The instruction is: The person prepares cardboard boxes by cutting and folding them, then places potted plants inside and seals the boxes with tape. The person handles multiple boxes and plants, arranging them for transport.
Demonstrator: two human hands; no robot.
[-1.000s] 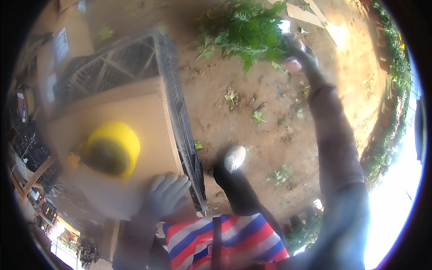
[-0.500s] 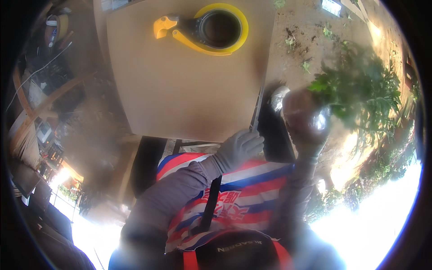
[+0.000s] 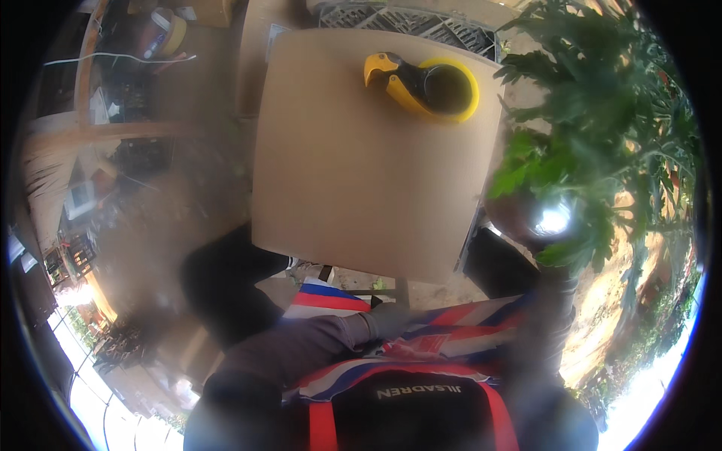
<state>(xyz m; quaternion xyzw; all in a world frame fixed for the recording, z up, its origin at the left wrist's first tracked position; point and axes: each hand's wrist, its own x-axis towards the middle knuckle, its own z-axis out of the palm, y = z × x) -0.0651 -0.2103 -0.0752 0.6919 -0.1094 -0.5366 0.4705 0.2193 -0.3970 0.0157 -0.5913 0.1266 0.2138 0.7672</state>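
The left hand [image 3: 389, 322] could pass freely over the near and left parts of the cardboard [image 3: 361, 180]; the tape [image 3: 415, 77] stands in the way at its far right. Leaves [image 3: 594, 113] crowd the right side, apparently leaving little room there.

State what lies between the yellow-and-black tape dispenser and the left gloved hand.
In the head view, brown cardboard fills most of the stretch from the tape dispenser; near the left gloved hand, a narrow gap shows ground.

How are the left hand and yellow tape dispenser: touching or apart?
Apart: the head view shows a broad stretch of bare cardboard between the left hand and the tape dispenser.
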